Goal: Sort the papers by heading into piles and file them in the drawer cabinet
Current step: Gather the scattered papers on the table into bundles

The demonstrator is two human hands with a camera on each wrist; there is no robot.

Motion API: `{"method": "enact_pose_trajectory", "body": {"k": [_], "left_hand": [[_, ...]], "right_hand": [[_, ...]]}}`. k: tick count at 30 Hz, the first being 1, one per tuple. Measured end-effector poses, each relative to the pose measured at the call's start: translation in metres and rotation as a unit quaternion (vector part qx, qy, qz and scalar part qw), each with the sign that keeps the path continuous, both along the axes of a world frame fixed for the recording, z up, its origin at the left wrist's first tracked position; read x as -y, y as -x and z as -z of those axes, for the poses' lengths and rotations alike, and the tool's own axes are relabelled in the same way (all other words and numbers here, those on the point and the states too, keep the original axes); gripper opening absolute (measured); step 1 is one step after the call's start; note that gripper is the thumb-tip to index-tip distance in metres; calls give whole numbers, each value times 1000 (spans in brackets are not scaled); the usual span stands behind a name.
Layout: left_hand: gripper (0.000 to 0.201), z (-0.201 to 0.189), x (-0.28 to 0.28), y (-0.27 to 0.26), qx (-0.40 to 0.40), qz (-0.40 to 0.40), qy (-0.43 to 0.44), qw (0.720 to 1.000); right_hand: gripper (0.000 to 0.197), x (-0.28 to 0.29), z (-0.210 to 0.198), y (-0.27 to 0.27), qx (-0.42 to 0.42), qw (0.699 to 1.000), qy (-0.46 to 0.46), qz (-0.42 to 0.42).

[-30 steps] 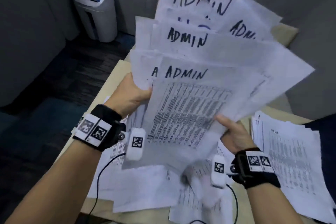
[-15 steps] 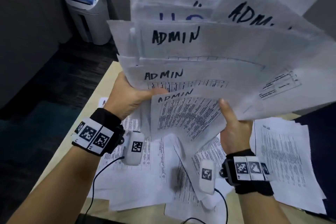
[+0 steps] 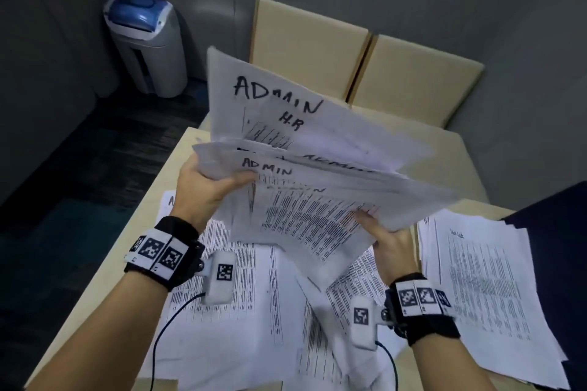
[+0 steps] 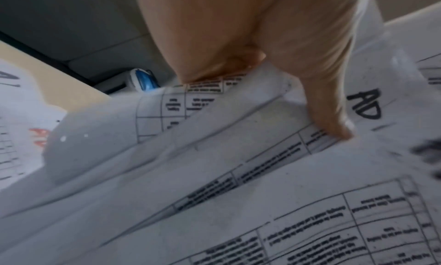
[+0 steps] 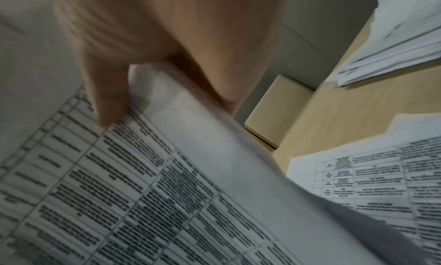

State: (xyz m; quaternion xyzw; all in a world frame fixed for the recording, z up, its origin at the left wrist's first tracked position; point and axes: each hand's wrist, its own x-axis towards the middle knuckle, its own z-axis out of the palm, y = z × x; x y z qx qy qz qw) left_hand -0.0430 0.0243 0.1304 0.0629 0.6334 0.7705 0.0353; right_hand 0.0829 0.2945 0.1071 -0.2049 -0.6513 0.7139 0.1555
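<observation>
Sorting was midway: both hands [image 3: 209,187] [image 3: 386,240] pinched ADMIN papers [image 3: 317,194] w/ one HR; loose sheets [image 3: 254,311] covered counter [image 3: 460,162], nothing filed.

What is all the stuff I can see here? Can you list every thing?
Held papers: a fanned bundle, white, headings ADMIN and one H.R, lifted above the table.
Loose papers: several, white with printed tables, spread on the table under the hands.
Paper pile: one stack, white, on the table's right side.
Table: one, light wood.
Cardboard boxes: two, tan, behind the table.
Bin: one, grey with blue lid, on the floor at far left.
Left hand: grips the bundle's left edge.
Right hand: pinches its lower right edge.
</observation>
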Motion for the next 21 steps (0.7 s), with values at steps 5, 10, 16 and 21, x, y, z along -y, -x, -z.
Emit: {"method": "enact_pose_trajectory", "body": {"k": [5, 10, 16, 21], "left_hand": [[57, 9, -6, -2, 46, 81, 6, 996], [47, 12, -5, -1, 34, 66, 31, 997], [53, 18, 12, 10, 31, 65, 58, 996], [56, 12, 11, 21, 36, 109, 57, 992]], "right_hand": [[64, 11, 14, 7, 15, 999, 36, 21], [49, 1, 15, 0, -3, 999, 21, 32], [19, -18, 6, -12, 26, 997, -71, -15], [82, -17, -23, 0, 39, 991, -124, 23]]}}
